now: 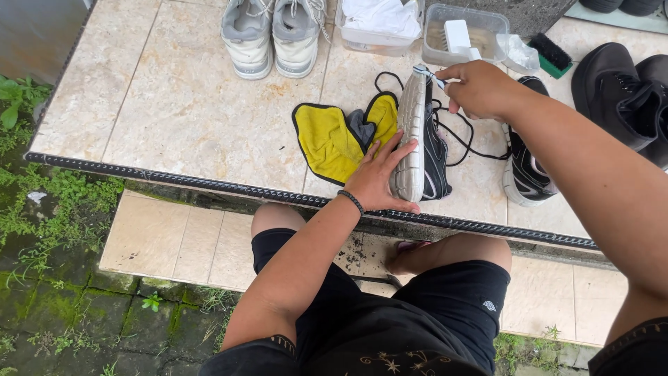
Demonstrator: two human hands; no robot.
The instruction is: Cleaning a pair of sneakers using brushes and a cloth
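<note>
On the table [188, 104], a shoe [417, 139] stands on its side near the front edge, the left hand [379, 179] pressed against its sole and the right hand [480, 89] at its far end holding a toothbrush [426, 74] to it. A cloth [334, 139] lies just left of the shoe, touching it, and a second shoe [525, 163] lies to its right. Behind them along the far edge sit a pair of sneakers [275, 35] at left, then two tubs [463, 31] and a brush [551, 54], with more shoes [626, 90] at far right.
</note>
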